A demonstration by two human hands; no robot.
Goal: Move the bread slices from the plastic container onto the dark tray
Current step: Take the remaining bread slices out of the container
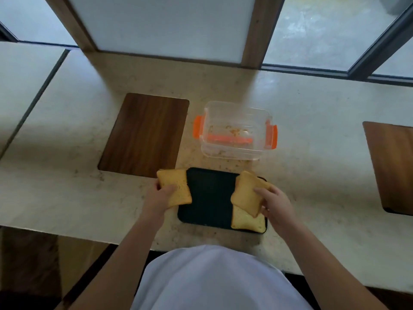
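The dark tray (209, 198) lies on the pale counter right in front of me. My left hand (159, 196) grips a golden bread slice (175, 186) over the tray's left edge. My right hand (273, 203) holds a second bread slice (245, 193), tilted above the tray's right side. A third slice (247, 220) lies flat in the tray's near right corner, partly under the held one. Behind the tray stands the clear plastic container (234, 130) with orange clips; only crumbs show inside it.
A dark wooden board (145, 134) lies on the counter left of the container. Another wooden board (391, 166) sits at the far right edge. A window frame and wall panel run along the back of the counter.
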